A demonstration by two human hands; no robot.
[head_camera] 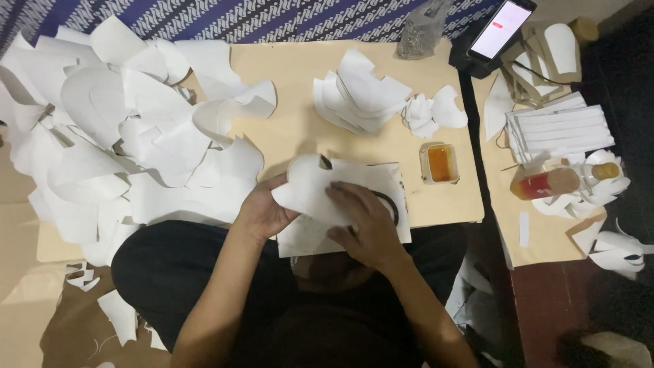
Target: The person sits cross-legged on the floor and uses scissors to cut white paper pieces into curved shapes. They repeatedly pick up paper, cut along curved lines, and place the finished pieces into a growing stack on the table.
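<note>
Left hand (pixel 262 212) pinches the left edge of a curved white cut piece (pixel 310 191), fingers closed on it; right hand (pixel 364 228) lies flat on top with fingers spread, pressing the piece down rather than gripping. The piece sits on a white backing sheet (pixel 381 178) at the near edge of the tan work board (pixel 293 75), right over the person's lap. A dark curved line shows just right of the right hand; can't tell whether it's a marked outline or a tool.

Progress, judged from the layout:
- Done: a neat stack of similar cut pieces (pixel 357 95) lies beyond the hands, with a few smaller shaped bits (pixel 432 112) to its right. Looks like finished output.
- Left: a big loose heap of white sheets and offcuts (pixel 129 129) far left of the hands. Hard to tell stock from waste, so the remaining count is unclear.
- Piece in hand reads as mid-process.

Surroundings:
- Small open tub of amber liquid (pixel 439 162), probably glue, just right of the backing sheet.
- Clear bag (pixel 422 27) at the far edge of the board.
- Side table (pixel 545 238) to the right carries a lit phone (pixel 503 28), folded white strips (pixel 558 129) and a bottle with reddish contents (pixel 545 184).
- Patterned blue-and-white cloth (pixel 272 17) behind the board, paper scraps (pixel 119 313) on the floor near left. Lighting is dim.
</note>
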